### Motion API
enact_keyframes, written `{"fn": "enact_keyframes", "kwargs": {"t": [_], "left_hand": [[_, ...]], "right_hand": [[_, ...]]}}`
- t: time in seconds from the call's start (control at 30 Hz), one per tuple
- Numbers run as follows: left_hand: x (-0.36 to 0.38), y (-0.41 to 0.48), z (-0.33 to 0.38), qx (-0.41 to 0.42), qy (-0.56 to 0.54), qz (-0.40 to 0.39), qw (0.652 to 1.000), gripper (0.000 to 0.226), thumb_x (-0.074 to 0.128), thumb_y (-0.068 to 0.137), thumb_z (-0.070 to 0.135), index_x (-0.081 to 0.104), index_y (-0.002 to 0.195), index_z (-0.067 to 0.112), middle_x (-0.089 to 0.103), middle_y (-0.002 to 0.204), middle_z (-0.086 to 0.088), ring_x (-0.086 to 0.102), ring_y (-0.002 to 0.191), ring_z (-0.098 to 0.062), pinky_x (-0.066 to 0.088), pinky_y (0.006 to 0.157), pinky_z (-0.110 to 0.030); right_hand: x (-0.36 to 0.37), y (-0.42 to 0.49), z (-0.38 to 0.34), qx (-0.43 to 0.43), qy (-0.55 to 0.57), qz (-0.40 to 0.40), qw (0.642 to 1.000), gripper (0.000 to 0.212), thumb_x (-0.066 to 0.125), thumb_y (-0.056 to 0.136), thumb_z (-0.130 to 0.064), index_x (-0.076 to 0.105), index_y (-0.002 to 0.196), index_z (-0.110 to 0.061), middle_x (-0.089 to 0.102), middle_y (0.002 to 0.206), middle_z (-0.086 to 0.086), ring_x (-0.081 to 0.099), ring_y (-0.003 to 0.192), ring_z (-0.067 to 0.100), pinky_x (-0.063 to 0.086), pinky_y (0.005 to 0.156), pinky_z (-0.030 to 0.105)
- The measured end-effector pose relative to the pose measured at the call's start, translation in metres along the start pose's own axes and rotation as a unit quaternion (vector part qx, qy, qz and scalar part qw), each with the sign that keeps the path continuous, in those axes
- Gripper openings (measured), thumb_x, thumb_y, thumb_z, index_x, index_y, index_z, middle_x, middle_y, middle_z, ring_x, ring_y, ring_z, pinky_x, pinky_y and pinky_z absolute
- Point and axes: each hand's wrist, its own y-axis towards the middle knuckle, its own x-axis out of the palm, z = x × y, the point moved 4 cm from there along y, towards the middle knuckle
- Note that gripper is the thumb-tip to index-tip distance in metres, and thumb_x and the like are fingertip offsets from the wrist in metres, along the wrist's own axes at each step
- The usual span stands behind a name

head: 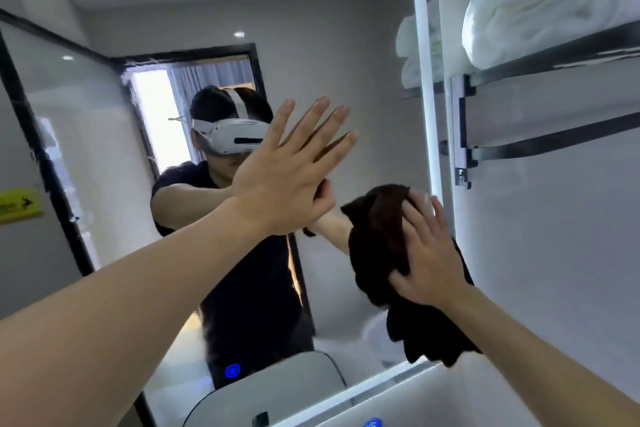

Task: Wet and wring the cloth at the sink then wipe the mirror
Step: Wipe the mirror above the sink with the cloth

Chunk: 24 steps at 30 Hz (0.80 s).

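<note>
A large wall mirror (363, 80) fills most of the view and reflects a person wearing a white headset. My left hand (287, 170) lies flat against the glass with fingers spread, holding nothing. My right hand (429, 253) presses a dark brown cloth (377, 246) against the mirror near its lit right edge. The cloth hangs down below my palm in loose folds. Its reflection meets it on the glass.
A dark metal towel rack (540, 146) is mounted on the wall at the right, with rolled white towels (540, 0) on its top shelf. The white sink rim (415, 399) shows at the bottom. A lit strip (424, 45) borders the mirror.
</note>
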Motion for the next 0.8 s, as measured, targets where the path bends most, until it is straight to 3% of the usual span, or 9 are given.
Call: {"fn": "enact_keyframes", "kwargs": {"t": [0.1, 0.27, 0.37, 0.5, 0.67, 0.8], "left_hand": [[0.0, 0.0, 0.0, 0.0, -0.002, 0.012, 1.0, 0.071, 0.029, 0.098, 0.041, 0.01, 0.163, 0.02, -0.002, 0.171, -0.013, -0.005, 0.158, -0.034, 0.001, 0.124, -0.061], [-0.001, 0.0, 0.0, -0.002, 0.01, 0.007, 1.0, 0.071, 0.026, 0.098, 0.043, 0.008, 0.163, 0.021, -0.004, 0.171, -0.012, -0.007, 0.158, -0.034, -0.001, 0.125, -0.06], [-0.002, 0.001, 0.0, -0.004, 0.011, 0.003, 1.0, 0.071, 0.026, 0.098, 0.045, 0.008, 0.163, 0.021, -0.006, 0.171, -0.012, -0.008, 0.157, -0.034, 0.0, 0.125, -0.061], [0.0, 0.0, 0.001, -0.007, 0.02, 0.002, 1.0, 0.072, 0.026, 0.098, 0.045, 0.006, 0.163, 0.021, -0.007, 0.171, -0.012, -0.009, 0.157, -0.034, 0.003, 0.124, -0.061], [0.0, 0.0, 0.001, -0.011, 0.008, 0.006, 1.0, 0.071, 0.029, 0.099, 0.044, 0.008, 0.163, 0.022, -0.005, 0.171, -0.01, -0.006, 0.158, -0.033, 0.001, 0.125, -0.061], [0.0, 0.0, 0.0, -0.011, 0.004, -0.003, 1.0, 0.072, 0.029, 0.099, 0.045, 0.006, 0.163, 0.022, -0.005, 0.171, -0.01, -0.007, 0.158, -0.034, -0.001, 0.125, -0.061]], "right_hand": [[-0.026, 0.069, 0.028, 0.102, 0.049, 0.07, 0.991, 0.076, 0.061, 0.079, -0.034, 0.039, 0.145, -0.005, 0.044, 0.152, 0.016, 0.032, 0.149, 0.037, 0.028, 0.12, 0.061], [-0.026, 0.069, 0.034, 0.262, 0.107, 0.159, 0.946, 0.063, 0.064, 0.086, -0.029, 0.044, 0.143, -0.01, 0.054, 0.143, 0.006, 0.049, 0.137, 0.025, 0.04, 0.116, 0.047], [-0.019, 0.02, 0.02, 0.314, 0.149, 0.182, 0.92, 0.052, 0.065, 0.08, -0.008, 0.048, 0.129, -0.011, 0.056, 0.123, 0.001, 0.056, 0.118, 0.017, 0.047, 0.105, 0.042], [0.0, -0.063, -0.007, 0.362, 0.181, 0.191, 0.894, 0.031, 0.053, 0.073, 0.005, 0.047, 0.1, -0.006, 0.051, 0.097, 0.007, 0.055, 0.095, 0.027, 0.045, 0.089, 0.041], [0.041, -0.14, -0.036, 0.495, 0.257, 0.234, 0.797, 0.023, 0.037, 0.062, 0.002, 0.043, 0.083, -0.006, 0.051, 0.077, 0.016, 0.054, 0.079, 0.043, 0.044, 0.083, 0.054], [0.063, -0.149, -0.061, 0.589, 0.22, 0.283, 0.724, 0.021, 0.048, 0.076, 0.012, 0.052, 0.092, 0.0, 0.058, 0.088, 0.015, 0.06, 0.088, 0.034, 0.048, 0.089, 0.057]]}}
